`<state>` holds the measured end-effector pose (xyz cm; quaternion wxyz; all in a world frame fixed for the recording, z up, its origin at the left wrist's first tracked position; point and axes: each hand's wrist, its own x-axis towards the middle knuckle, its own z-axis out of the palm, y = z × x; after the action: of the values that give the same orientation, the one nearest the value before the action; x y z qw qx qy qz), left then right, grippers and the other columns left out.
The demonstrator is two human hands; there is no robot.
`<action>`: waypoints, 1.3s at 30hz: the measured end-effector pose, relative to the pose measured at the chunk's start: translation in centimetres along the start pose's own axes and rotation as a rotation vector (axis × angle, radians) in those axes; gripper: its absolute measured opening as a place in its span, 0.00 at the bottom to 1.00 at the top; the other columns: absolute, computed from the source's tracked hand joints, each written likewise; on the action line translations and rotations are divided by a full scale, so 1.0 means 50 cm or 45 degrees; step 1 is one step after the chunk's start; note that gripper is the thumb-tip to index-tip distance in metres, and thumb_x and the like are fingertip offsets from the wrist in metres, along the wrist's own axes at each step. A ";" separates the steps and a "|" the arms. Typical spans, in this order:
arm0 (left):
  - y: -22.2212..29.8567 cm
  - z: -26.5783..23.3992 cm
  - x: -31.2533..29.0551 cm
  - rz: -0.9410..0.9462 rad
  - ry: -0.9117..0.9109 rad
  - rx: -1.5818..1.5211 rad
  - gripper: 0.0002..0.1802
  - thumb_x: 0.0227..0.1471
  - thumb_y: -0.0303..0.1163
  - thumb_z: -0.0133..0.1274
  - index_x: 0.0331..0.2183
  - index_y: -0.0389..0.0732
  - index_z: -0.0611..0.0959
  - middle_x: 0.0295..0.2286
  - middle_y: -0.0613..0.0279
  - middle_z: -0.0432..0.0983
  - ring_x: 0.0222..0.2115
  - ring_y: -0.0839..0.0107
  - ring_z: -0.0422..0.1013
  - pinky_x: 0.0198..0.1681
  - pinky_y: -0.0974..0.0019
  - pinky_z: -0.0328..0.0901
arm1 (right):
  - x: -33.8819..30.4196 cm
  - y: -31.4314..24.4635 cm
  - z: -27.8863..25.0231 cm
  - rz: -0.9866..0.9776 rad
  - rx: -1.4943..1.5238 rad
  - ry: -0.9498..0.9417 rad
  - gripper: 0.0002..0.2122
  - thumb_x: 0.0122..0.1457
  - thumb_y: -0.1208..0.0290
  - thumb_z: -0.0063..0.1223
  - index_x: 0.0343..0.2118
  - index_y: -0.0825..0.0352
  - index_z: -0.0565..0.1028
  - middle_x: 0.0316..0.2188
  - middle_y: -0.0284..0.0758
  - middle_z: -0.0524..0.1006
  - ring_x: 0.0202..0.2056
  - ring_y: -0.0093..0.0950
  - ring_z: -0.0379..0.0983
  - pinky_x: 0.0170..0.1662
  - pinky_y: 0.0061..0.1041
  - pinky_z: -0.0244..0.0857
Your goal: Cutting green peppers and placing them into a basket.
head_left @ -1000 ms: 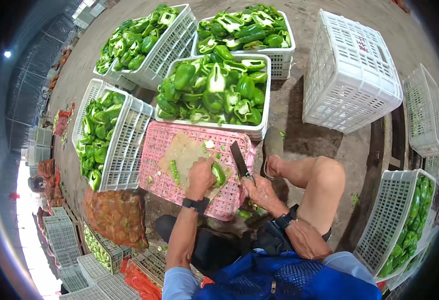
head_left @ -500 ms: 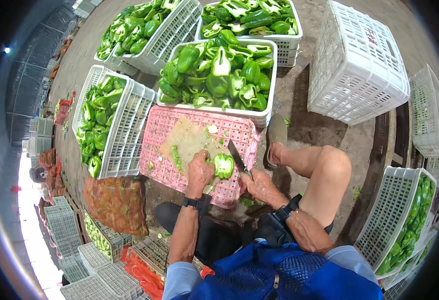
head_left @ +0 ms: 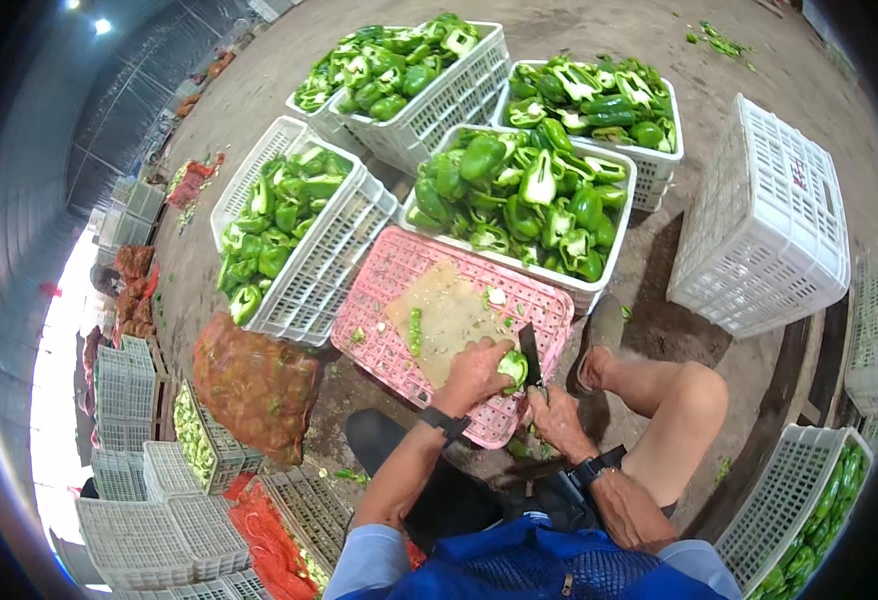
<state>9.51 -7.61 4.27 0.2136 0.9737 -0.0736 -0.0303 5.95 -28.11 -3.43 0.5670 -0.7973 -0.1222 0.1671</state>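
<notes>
Knife (head_left: 530, 352): one, right hand (head_left: 561, 424); pepper (head_left: 512, 367): one, left hand (head_left: 474, 374).

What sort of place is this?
Probably a produce-handling shed or warehouse: white slatted plastic crates heaped with green bell peppers, many cut open, a bulging orange mesh sack, and stacked grey plastic crates along the left side.

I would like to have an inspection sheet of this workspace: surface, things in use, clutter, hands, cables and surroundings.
Surface: pink crate with a tan sheet on top.
Things in use: green pepper and knife, its dark blade right beside the pepper; contact unclear.
Clutter: small green scraps and a white piece over the surface.
Hands: left hand holds the pepper; right hand grips the knife.
Cables: nothing seen.
Surroundings: white crates heaped with cut peppers; orange mesh sack at left.
</notes>
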 end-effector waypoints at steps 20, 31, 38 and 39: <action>-0.032 -0.005 0.088 -0.323 -0.096 -0.375 0.12 0.42 0.24 0.57 0.35 0.41 0.81 0.29 0.46 0.78 0.33 0.47 0.75 0.38 0.50 0.71 | 0.029 -0.113 -0.107 0.559 0.393 0.207 0.22 0.64 0.54 0.45 0.37 0.75 0.74 0.24 0.50 0.77 0.27 0.40 0.77 0.35 0.40 0.68; 0.022 -0.012 0.141 -0.077 -0.042 -0.123 0.38 0.36 0.40 0.72 0.52 0.45 0.78 0.38 0.50 0.77 0.39 0.52 0.76 0.39 0.53 0.71 | 0.036 -0.043 -0.113 0.415 0.325 0.332 0.16 0.64 0.60 0.48 0.32 0.73 0.70 0.17 0.37 0.71 0.14 0.27 0.67 0.18 0.28 0.62; 0.073 0.026 0.150 0.128 -0.166 0.337 0.36 0.37 0.37 0.68 0.52 0.52 0.77 0.35 0.52 0.75 0.36 0.50 0.74 0.36 0.49 0.70 | 0.048 -0.047 -0.107 0.456 0.378 0.389 0.16 0.64 0.60 0.48 0.31 0.73 0.71 0.16 0.37 0.71 0.14 0.27 0.68 0.18 0.29 0.62; 0.067 0.031 0.152 0.125 -0.142 0.318 0.30 0.38 0.33 0.65 0.48 0.51 0.79 0.33 0.53 0.75 0.36 0.51 0.74 0.36 0.48 0.70 | 0.049 -0.049 -0.108 0.471 0.349 0.395 0.16 0.64 0.61 0.48 0.31 0.73 0.71 0.16 0.37 0.71 0.14 0.27 0.68 0.18 0.29 0.62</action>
<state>16.45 -12.46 4.07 0.0877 0.9847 -0.1361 -0.0647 10.38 -31.05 0.20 0.6414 -0.7379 0.1377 0.1586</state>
